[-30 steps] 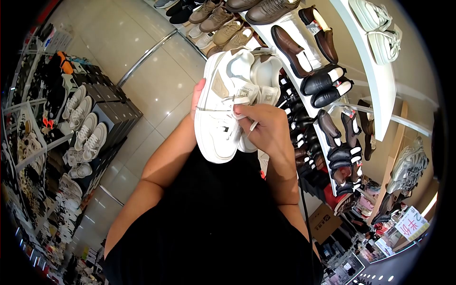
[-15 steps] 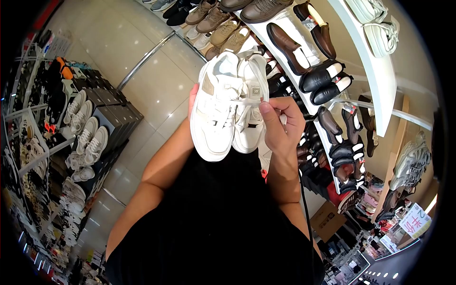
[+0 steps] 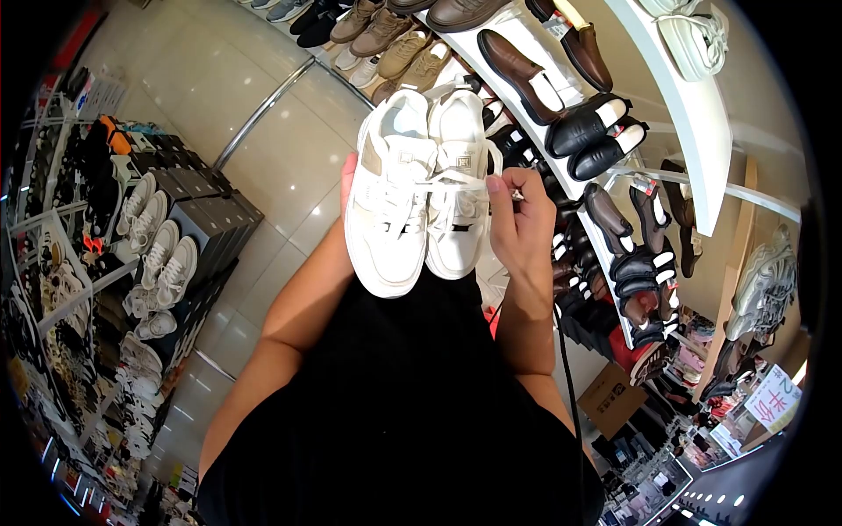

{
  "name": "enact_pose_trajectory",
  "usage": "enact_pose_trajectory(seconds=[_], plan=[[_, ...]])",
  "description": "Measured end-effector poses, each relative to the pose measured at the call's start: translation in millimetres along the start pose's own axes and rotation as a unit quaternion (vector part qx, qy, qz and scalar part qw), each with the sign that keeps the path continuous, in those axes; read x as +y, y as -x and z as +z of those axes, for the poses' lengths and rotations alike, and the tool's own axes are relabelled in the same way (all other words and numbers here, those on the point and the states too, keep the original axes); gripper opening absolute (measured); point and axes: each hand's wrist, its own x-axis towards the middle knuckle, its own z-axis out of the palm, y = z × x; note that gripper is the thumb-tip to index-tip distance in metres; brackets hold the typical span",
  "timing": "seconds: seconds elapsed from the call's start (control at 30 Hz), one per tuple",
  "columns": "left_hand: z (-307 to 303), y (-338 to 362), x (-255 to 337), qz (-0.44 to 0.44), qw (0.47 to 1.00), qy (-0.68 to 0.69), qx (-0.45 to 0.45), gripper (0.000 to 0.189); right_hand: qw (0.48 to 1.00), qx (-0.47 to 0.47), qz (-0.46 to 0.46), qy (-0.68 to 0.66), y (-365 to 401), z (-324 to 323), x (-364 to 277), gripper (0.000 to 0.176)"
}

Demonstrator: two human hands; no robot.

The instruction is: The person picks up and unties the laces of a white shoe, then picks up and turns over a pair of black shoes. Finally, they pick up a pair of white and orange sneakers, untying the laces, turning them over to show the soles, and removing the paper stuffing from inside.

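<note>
White shoes (image 3: 415,200), one pair, side by side, toes toward six o'clock, at twelve o'clock of black shirt (image 3: 395,412); left hand (image 3: 348,180) at nine o'clock of pair, mostly hidden, closure of fingers cannot be told; right hand (image 3: 523,219) at three o'clock, thumb and fingers pinched on white lace (image 3: 456,183); brown loafer (image 3: 516,70) on shelf (image 3: 458,44), at one o'clock

I read "2" and "半价" on the sign (image 3: 774,399) at right. Tongue labels (image 3: 463,162) on the white shoes (image 3: 386,250) I hold: lettering apparently too small to read.
</note>
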Motion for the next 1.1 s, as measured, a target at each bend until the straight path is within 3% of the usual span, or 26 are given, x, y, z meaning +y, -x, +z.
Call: enact_pose_trajectory(seconds=[0.17,0.3,0.4,0.43,0.53,0.57,0.67,0.97,1.1], plan=[[0.6,-9.2,-3.3,0.025,0.999,-0.045,0.012,0.087,0.991,0.019,0.087,-0.103,25.0,-1.5,4.4,0.011],[-8.3,-18.9,-5.6,0.066,0.990,-0.124,0.033,0.086,0.985,-0.098,-0.139,0.034,27.8,-11.9,29.6,0.046],[-13.2,-25.9,-7.5,0.065,0.992,-0.108,0.018,0.086,0.985,-0.082,-0.099,0.117,29.0,-17.0,30.7,0.051],[-14.3,-28.0,-8.9,0.064,0.993,-0.100,0.008,0.086,0.992,-0.087,-0.041,0.081,29.0,-19.7,22.9,0.059],[-17.6,-33.0,-14.1,0.062,0.994,-0.090,-0.008,0.085,0.979,-0.142,-0.011,0.143,21.2,-32.5,17.7,0.062],[-18.7,-35.4,-15.6,0.062,0.994,-0.090,-0.011,0.085,0.978,-0.087,-0.117,0.151,19.3,-29.4,30.8,0.052],[-20.4,-41.1,-20.3,0.065,0.994,-0.088,-0.014,0.085,0.974,-0.089,-0.125,0.169,18.6,-32.9,42.4,0.046],[-28.1,-51.2,-33.7,0.055,0.994,-0.093,-0.009,0.084,0.977,-0.072,-0.019,0.200,20.6,-44.2,46.4,0.026],[-35.0,-51.2,-32.8,0.050,0.993,-0.105,0.004,0.085,0.975,-0.088,-0.032,0.204,19.6,-45.4,52.1,0.020]])
